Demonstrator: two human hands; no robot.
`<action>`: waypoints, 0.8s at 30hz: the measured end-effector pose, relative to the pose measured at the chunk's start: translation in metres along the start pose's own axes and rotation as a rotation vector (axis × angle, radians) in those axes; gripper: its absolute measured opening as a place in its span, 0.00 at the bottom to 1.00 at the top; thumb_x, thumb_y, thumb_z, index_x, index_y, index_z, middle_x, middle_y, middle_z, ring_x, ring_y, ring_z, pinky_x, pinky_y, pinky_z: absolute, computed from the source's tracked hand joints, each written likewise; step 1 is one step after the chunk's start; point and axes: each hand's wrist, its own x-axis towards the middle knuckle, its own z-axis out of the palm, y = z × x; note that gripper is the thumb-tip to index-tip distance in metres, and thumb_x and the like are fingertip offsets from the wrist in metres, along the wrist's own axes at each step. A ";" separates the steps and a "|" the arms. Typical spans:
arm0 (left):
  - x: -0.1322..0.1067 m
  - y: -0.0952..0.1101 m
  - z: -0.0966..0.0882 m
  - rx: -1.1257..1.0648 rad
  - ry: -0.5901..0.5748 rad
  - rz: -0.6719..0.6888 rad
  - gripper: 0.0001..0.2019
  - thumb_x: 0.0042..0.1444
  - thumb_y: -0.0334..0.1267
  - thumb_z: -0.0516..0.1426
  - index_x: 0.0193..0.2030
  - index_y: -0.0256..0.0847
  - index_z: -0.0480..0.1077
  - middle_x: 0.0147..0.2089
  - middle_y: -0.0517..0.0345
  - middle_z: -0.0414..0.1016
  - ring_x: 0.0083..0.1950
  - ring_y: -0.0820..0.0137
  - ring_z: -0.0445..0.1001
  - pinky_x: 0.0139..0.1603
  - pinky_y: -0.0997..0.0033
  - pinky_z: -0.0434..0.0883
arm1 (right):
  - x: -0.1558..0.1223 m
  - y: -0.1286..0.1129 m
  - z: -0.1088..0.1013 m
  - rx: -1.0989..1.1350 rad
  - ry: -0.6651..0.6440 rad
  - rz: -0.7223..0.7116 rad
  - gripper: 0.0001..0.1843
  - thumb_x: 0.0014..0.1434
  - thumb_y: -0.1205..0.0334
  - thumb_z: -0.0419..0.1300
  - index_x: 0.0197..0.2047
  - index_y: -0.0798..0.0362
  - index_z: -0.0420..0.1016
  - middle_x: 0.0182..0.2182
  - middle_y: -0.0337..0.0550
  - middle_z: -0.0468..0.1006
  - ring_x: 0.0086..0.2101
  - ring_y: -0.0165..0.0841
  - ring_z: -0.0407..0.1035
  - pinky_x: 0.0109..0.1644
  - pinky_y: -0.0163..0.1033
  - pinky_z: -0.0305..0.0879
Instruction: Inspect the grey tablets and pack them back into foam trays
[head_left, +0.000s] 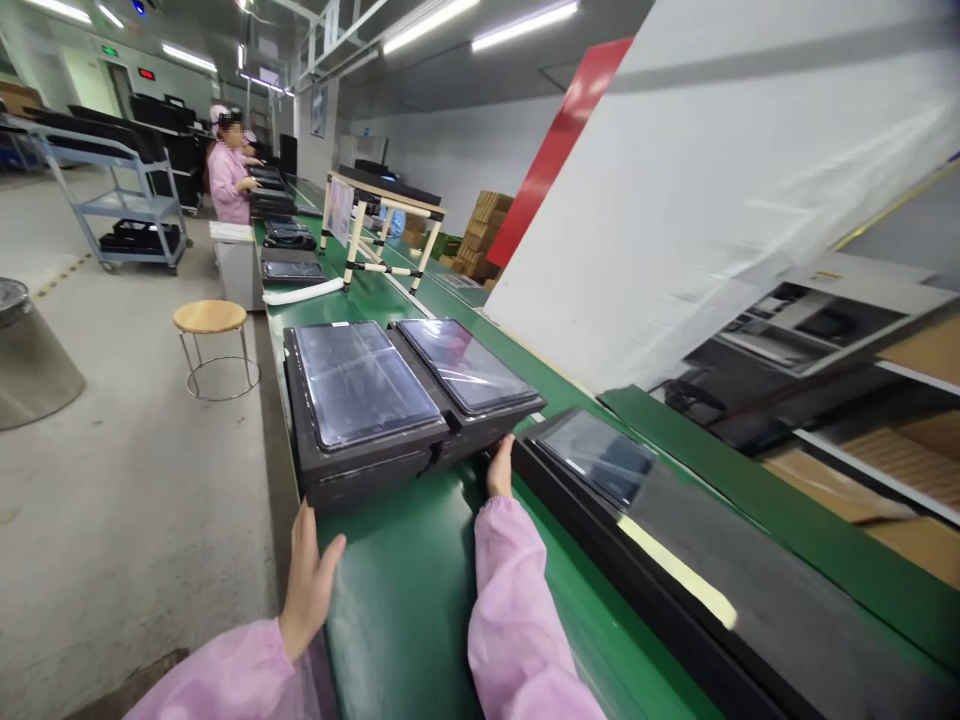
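A black foam tray (375,475) lies on the green conveyor belt (405,600) in front of me. Two flat panels with glossy, film-covered screens rest in it, a left panel (367,385) and a right panel (465,365). My left hand (309,580) is at the tray's near left corner, fingers stretched and thumb apart, its fingertips close to or touching the foam. At the near right corner is my right hand (501,468), fingers extended against the tray's side and partly hidden. Neither hand visibly wraps around anything.
Right of the belt, a long black foam piece (675,560) carries a smaller screen (600,455) and a pale yellow strip (679,570). Ahead stand a pipe-frame rack (382,225) and a co-worker in pink (227,180). A stool (210,318) and cart (120,205) are at left.
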 end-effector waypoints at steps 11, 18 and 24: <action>0.062 0.139 -0.066 -0.505 0.144 -0.013 0.25 0.62 0.53 0.50 0.61 0.44 0.69 0.68 0.54 0.68 0.74 0.60 0.58 0.75 0.50 0.56 | 0.012 -0.106 -0.035 0.036 0.010 -0.099 0.33 0.69 0.39 0.42 0.64 0.51 0.66 0.61 0.50 0.71 0.62 0.39 0.65 0.65 0.49 0.58; 0.071 0.210 -0.043 -0.683 0.014 -0.168 0.09 0.62 0.32 0.55 0.45 0.35 0.76 0.35 0.63 0.80 0.43 0.72 0.79 0.58 0.65 0.76 | 0.030 -0.143 -0.010 -0.065 -0.112 -0.102 0.31 0.55 0.38 0.61 0.43 0.60 0.77 0.47 0.47 0.79 0.53 0.40 0.68 0.62 0.42 0.58; 0.068 0.214 -0.046 -0.609 0.038 -0.171 0.06 0.61 0.32 0.56 0.41 0.38 0.75 0.32 0.68 0.79 0.33 0.77 0.77 0.55 0.67 0.78 | 0.017 -0.147 -0.010 -0.087 -0.082 -0.061 0.27 0.52 0.41 0.62 0.41 0.59 0.78 0.41 0.42 0.78 0.47 0.37 0.69 0.57 0.39 0.61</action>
